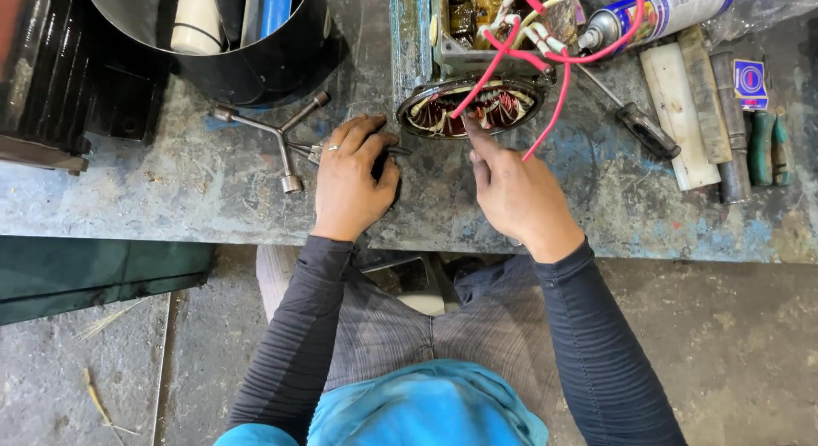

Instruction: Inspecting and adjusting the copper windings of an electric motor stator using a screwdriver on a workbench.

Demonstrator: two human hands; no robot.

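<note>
A motor stator (470,105) with copper windings and red wires (545,58) stands on its side on the worn workbench (170,199). My right hand (515,190) points its index finger at the stator's front rim, nothing held. My left hand (351,182), wearing a ring, rests on the bench just left of the stator, fingers curled over a small dark object (382,165) that is mostly hidden under the palm.
A three-way socket wrench (281,143) lies left of my left hand. A black metal bucket (247,37) stands behind it. At the right lie a screwdriver (635,122), a spray can (660,11), white and grey bars (682,114), green-handled pliers (769,148).
</note>
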